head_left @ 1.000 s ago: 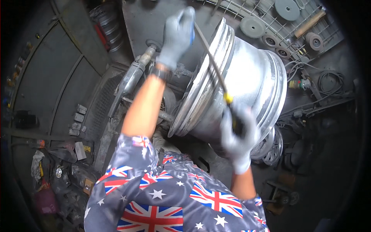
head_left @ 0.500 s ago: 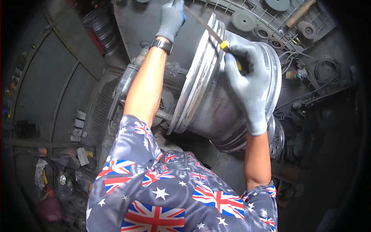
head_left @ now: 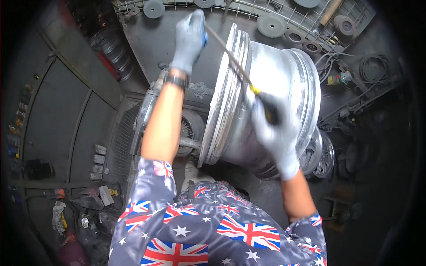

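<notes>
A bare metal wheel rim [head_left: 242, 119] stands in front of me, its ridged lip toward the left. Across that lip lies a long narrow file [head_left: 228, 54] with a yellow and black handle. My right hand [head_left: 277, 126], in a grey knit glove and smeared by motion, is wrapped round the handle over the barrel of the rim. At the far end of the file, my left hand [head_left: 190, 39], gloved in grey with blue on the palm side, is closed on the tip. Its wrist wears a dark watch.
Abrasive discs [head_left: 271, 25] and a wooden-handled tool [head_left: 331, 12] hang on a wire grid at the back. A green and yellow power tool [head_left: 339, 78] with coiled cables lies at the right. Another wheel [head_left: 325, 155] stands below right; cans [head_left: 98, 159] line the left.
My right hand has come nearer to me along the barrel, drawing the file with it. My left hand has also shifted slightly nearer and to the left.
</notes>
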Tool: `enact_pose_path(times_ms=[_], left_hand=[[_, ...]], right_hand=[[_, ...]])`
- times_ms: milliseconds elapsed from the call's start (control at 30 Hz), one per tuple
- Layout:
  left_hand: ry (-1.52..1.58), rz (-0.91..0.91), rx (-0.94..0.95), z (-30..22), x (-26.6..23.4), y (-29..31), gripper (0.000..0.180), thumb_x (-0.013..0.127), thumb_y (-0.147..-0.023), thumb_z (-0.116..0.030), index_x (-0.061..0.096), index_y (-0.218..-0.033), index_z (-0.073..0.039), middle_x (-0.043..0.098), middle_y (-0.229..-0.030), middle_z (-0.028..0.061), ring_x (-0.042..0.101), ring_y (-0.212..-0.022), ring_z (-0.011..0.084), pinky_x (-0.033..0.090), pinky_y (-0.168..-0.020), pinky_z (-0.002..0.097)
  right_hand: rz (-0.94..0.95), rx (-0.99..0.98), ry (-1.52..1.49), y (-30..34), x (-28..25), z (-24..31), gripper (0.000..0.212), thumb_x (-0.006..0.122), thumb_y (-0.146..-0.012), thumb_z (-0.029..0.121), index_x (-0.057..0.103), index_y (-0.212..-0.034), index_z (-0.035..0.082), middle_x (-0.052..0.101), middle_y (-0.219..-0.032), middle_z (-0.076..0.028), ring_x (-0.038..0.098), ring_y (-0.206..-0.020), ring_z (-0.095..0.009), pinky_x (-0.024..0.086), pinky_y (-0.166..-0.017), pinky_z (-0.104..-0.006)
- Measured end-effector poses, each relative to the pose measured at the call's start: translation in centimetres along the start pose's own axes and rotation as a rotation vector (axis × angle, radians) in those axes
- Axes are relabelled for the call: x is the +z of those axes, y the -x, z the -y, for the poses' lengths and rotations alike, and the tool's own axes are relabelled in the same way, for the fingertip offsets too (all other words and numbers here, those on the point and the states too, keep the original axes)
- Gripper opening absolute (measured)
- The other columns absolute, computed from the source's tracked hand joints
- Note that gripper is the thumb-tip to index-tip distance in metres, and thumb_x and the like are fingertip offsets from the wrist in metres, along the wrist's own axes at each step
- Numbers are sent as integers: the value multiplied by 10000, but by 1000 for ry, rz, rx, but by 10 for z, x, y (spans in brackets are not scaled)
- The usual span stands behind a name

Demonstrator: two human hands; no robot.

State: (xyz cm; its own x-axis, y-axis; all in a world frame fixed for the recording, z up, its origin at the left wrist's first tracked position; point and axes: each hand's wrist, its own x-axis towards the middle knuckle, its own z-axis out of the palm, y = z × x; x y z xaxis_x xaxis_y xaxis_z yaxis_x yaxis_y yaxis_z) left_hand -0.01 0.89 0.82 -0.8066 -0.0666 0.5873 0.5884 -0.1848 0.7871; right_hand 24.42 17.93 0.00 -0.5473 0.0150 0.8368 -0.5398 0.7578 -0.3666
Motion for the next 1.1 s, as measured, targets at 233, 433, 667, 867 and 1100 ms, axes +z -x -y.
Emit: enact_pose_path(times_ms=[233,433,667,867,1100], left_hand=[[-27,34,-106,17,12,-26,404,543,-1094,-349,603,-801,-77,501,-626,0,476,-505,112,378,-477,312],[20,104,11,-42,-1,126,480,499,-1133,-402,503,-768,-89,431,-649,-49,428,-568,53,352,-504,266],[126,97,2,-15,-6,77,438,523,-1126,-424,574,-841,-95,520,-692,-23,485,-579,71,386,-502,244],[133,-34,-111,2,-4,-17,378,585,-1080,-349,587,-790,-108,453,-612,-47,469,-502,74,361,-466,262],[68,71,67,-41,-1,121,415,527,-1126,-313,507,-784,-79,412,-716,-71,383,-665,49,371,-590,263]], right_hand=[[40,178,3,-33,-3,4,141,750,-908,102,737,-1043,61,739,-893,-135,745,-793,-265,574,-719,-358],[144,46,141,107,-54,61,366,831,-725,-30,719,-1070,16,730,-927,-152,668,-662,-260,509,-605,-360],[83,-87,87,66,-37,20,307,810,-770,-36,720,-1062,-4,732,-905,-144,725,-740,-308,563,-662,-397],[-2,94,-107,-17,7,6,173,773,-879,20,729,-1046,22,753,-938,-151,746,-799,-284,573,-733,-343],[115,63,17,103,-51,53,326,781,-788,-87,700,-1092,2,760,-953,-185,776,-851,-333,613,-757,-392]])
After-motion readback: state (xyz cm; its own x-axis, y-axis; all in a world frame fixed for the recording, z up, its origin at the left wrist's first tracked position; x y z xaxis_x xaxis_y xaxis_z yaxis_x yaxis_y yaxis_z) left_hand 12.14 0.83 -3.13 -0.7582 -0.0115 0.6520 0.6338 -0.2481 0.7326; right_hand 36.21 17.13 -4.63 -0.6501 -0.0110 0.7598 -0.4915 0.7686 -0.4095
